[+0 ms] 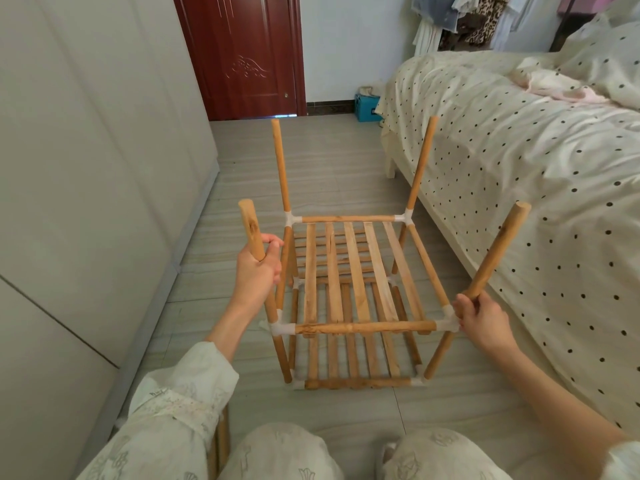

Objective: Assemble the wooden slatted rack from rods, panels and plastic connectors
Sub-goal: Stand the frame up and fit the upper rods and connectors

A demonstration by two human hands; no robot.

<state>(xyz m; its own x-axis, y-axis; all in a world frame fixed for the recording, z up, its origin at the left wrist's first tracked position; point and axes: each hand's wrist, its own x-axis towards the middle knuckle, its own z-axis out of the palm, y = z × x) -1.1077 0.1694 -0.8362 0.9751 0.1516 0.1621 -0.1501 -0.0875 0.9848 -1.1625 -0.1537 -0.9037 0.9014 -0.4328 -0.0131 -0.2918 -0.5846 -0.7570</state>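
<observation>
Head cam, only view I've got. The rack (356,299) sits on the floor (329,161) dead centre of the frame, two slatted shelves stacked, white plastic connectors (282,328) at the corners and four rods poking up from the top shelf.

My left hand (258,271) is wrapped around the near left rod (252,230), left of centre, fingers curled round its lower part. My right hand (483,320) is down at the near right rod (497,251), gripping its bottom end right where it meets the corner connector (446,323). That rod leans outward toward the bed. The far left rod (280,164) and far right rod (420,164) stand free, nobody touching them.

Stuff around: the bed (519,150) with a polka-dot cover fills the right side and sits really close to the rack's right edge, tight squeeze there. Pale wardrobe panels (86,168) run down the left side. Dark red door (242,53) at upper centre, a blue crate (366,107) on the floor beside the bed's far corner, clothes (478,19) hanging at upper right. My knees (280,452) are at the bottom edge, and some more wooden sticks (221,441) peek out under my left sleeve (180,400).
</observation>
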